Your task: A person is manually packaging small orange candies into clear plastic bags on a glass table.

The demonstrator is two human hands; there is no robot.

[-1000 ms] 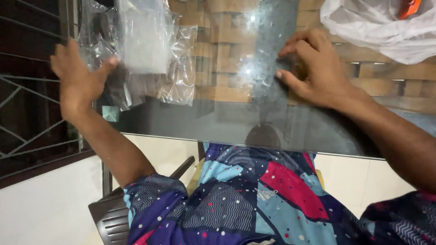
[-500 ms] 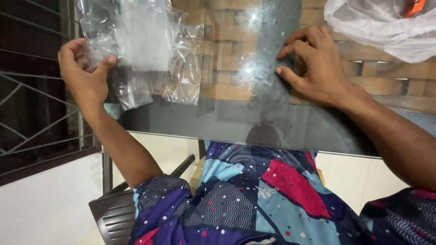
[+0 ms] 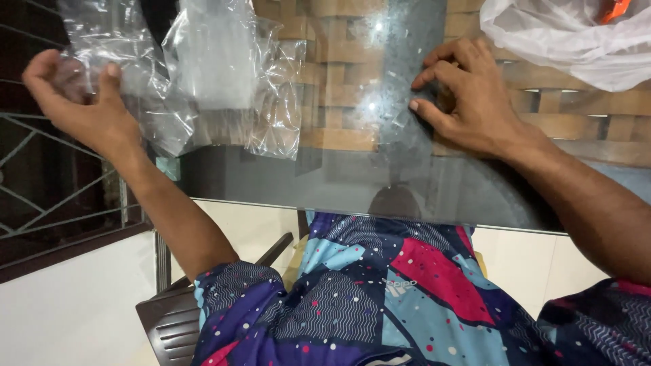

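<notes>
Clear plastic bag pinched in left hand, pulled off desk edge; right hand flat, fingers spread, bracing on glass.

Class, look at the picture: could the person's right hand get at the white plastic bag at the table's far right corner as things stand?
Probably yes: the right hand rests on the glass table beside the white plastic bag, with nothing between them.
</notes>
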